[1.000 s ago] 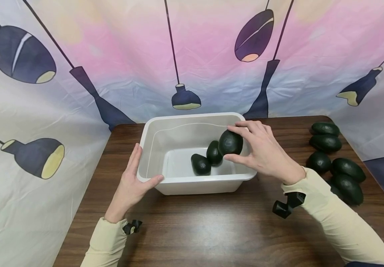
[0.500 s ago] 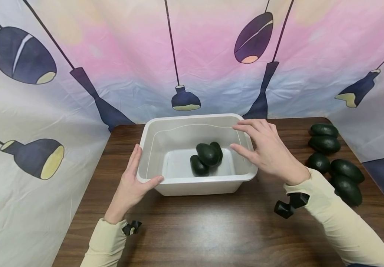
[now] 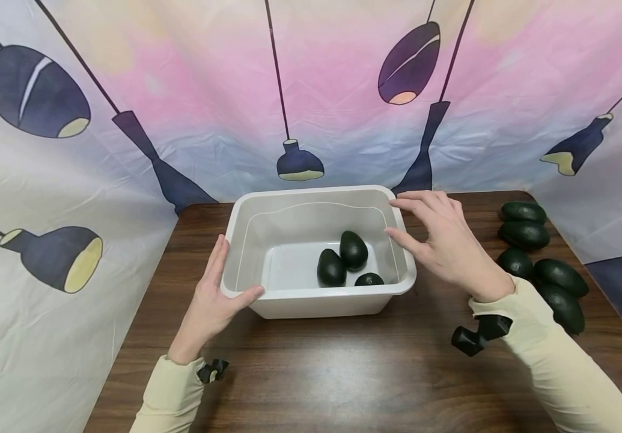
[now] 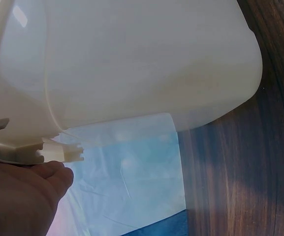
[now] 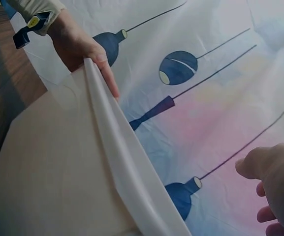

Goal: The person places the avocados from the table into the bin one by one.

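From my head view, I find the white tub standing on the table, in front of the printed cloth. On its floor lie three dark green fruits: a middle avocado, a far avocado touching it, and a near avocado, partly hidden by the near wall. At least five avocados lie on the table, well to the right. The left hand grips the tub's near left corner, thumb over the rim, fingers extended along the left side. The right hand is by the right rim, fingers spread, with nothing between them.

I judge the avocados firm, rather heavy and a little slippery; I would take each around its wide middle, thumb opposite fingers, without squeezing. The tub seems light and slightly flexible, best held by its rim.

Compared with half a second ago, the fruit that lay upon the others is no longer on top; all three now rest lower and more to the right. The right hand is slightly farther right.

My left wrist view shows the tub's outside and the left hand under its rim; no avocado appears.

My right wrist view confirms the right hand is empty, fingers loosely bent.
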Action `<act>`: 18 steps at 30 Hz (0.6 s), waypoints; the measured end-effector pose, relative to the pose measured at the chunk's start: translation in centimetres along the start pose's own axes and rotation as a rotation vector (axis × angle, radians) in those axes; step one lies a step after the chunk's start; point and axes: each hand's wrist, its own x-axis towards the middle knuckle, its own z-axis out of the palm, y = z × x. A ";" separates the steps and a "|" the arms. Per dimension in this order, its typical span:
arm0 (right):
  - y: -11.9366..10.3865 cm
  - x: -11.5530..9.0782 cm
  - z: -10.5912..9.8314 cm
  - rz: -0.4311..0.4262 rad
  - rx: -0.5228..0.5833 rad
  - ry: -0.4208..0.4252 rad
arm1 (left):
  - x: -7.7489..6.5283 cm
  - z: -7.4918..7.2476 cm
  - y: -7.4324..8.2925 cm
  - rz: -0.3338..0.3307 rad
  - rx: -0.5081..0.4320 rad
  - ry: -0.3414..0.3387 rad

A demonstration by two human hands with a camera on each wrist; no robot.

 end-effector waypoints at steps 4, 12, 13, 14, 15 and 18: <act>0.3 -0.2 -0.8 0.013 0.006 0.037 | 0.0 0.0 0.0 0.004 -0.004 0.006; 1.3 -1.0 -2.8 0.078 0.000 0.083 | -0.1 0.0 0.0 0.012 -0.004 0.009; 1.6 -1.1 -2.9 0.090 -0.009 0.087 | -0.1 0.0 0.0 0.012 -0.003 0.009; 2.0 -1.2 -3.1 0.103 -0.019 0.090 | -0.1 0.0 0.1 0.013 -0.004 0.009; 2.4 -1.3 -3.2 0.120 -0.029 0.090 | -0.1 0.0 0.1 0.014 -0.004 0.010; 4.1 -1.9 -3.5 0.186 -0.060 0.081 | -0.1 0.1 0.2 0.013 -0.004 0.011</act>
